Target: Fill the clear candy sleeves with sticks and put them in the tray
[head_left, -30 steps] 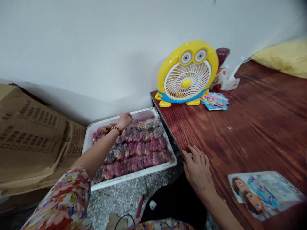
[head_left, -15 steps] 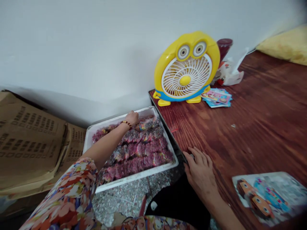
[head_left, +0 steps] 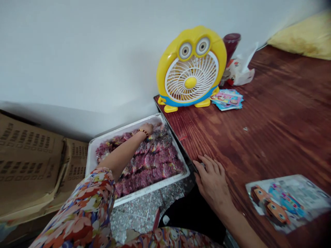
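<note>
Work surface: table (head_left: 263, 144), dark red-brown w/ wood grain, fills the right side. My R hand (head_left: 213, 181): released, fingers extended, resting on the table's left edge, near end. Clear pkg. (head_left: 284, 203) w/ 2 cartoon figures lies flat, near right. Far left corner: yellow fan (head_left: 190, 82) w/ 2 round eyes, upright on 2 yellow feet. Card stack (head_left: 229, 99), blue and pink, lies just beside it, to the right. Behind the fan, far side: dark red cup (head_left: 232, 44) and white tissue pack (head_left: 243, 76). Far right: pale yellow item (head_left: 307, 38), ID unclear.

White tray (head_left: 152, 189) sits left of the table, below tabletop level. Glossy pkts. (head_left: 152, 160), mostly pink-purple, fill it in rows. My L hand (head_left: 148, 129), w/ 1 beaded bracelet (head_left: 143, 131), is at the tray's far right part, among the pkts.; fingers hidden, so I can't tell if it grips anything.

Room: plain wall (head_left: 90, 58), pale blue-grey, spans the far side. Brown cartons (head_left: 28, 165) w/ dark printing stand left of the tray. Speckled grey floor (head_left: 136, 210) shows btwn tray and my floral garment (head_left: 85, 213).
</note>
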A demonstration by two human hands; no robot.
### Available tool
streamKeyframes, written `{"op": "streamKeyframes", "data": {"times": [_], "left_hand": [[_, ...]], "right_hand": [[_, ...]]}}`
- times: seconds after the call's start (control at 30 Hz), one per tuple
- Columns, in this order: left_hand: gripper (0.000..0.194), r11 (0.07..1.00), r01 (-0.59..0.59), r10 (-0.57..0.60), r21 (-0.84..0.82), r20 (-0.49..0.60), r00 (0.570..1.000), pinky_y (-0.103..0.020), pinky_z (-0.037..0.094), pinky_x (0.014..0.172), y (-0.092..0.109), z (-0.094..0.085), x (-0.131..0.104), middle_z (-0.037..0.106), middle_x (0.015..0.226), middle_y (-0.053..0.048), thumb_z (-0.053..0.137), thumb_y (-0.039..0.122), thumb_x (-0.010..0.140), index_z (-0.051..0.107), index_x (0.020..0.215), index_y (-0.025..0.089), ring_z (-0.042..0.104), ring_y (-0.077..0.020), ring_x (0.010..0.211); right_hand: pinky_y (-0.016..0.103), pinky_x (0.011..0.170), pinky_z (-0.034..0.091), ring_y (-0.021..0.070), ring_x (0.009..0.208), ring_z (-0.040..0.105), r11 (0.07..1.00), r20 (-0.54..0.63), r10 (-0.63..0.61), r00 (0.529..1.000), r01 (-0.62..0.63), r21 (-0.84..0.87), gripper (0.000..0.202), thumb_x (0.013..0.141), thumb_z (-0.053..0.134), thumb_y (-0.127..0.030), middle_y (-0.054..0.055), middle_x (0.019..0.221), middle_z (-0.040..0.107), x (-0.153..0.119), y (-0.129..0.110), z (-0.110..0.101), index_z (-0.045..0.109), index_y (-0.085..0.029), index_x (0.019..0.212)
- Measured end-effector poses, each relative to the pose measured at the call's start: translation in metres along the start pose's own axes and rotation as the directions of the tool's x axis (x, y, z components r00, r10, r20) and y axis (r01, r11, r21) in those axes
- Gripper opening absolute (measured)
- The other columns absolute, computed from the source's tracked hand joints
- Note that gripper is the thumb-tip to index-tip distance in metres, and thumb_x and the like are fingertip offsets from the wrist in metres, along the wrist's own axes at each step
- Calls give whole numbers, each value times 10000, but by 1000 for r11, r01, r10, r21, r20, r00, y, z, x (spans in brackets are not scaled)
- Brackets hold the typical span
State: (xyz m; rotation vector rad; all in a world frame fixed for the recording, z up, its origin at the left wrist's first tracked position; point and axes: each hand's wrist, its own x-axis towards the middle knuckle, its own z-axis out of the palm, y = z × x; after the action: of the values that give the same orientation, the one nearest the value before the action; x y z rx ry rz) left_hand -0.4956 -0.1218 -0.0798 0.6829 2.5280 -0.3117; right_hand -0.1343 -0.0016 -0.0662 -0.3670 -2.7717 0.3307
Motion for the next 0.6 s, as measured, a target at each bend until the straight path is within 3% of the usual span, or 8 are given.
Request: {"op": "streamKeyframes", "data": {"times": [0.27, 0.43, 0.6], "left_hand": [[384, 999, 30, -28, -39, 66, 997, -438, 552, 900, -3, 4, 9, 608, 1260, -112, 616, 356, 932, 584, 1260, 157, 628, -237, 1081], [376, 996, -5, 17, -91, 126, 992, -443, 555, 896, -6, 4, 5, 612, 1255, -104, 608, 360, 937, 589, 1253, 157, 630, -239, 1071], [407, 976, -47, 75, -212, 125, 989, -399, 545, 881, -17, 1, 5, 667, 1190, -139, 652, 405, 891, 634, 1180, 119, 644, -267, 1056]], "right_hand": [[495, 1087, 351, 300, 1277, 506, 1000, 11, -1, 1000, 1, 14, 311, 894, 542, -163, 139, 1317, 624, 0, 1, -2, 665, -176, 1179], [491, 1083, 348, 298, 1265, 516, 1000, -14, 0, 1000, 0, 12, 306, 882, 572, -175, 137, 1307, 633, 0, 0, 0, 665, -173, 1173], [500, 1094, 316, 303, 1266, 508, 999, -54, -29, 998, 30, 19, 237, 887, 586, -203, 141, 1265, 656, 24, -18, -3, 683, -170, 1101]]}}
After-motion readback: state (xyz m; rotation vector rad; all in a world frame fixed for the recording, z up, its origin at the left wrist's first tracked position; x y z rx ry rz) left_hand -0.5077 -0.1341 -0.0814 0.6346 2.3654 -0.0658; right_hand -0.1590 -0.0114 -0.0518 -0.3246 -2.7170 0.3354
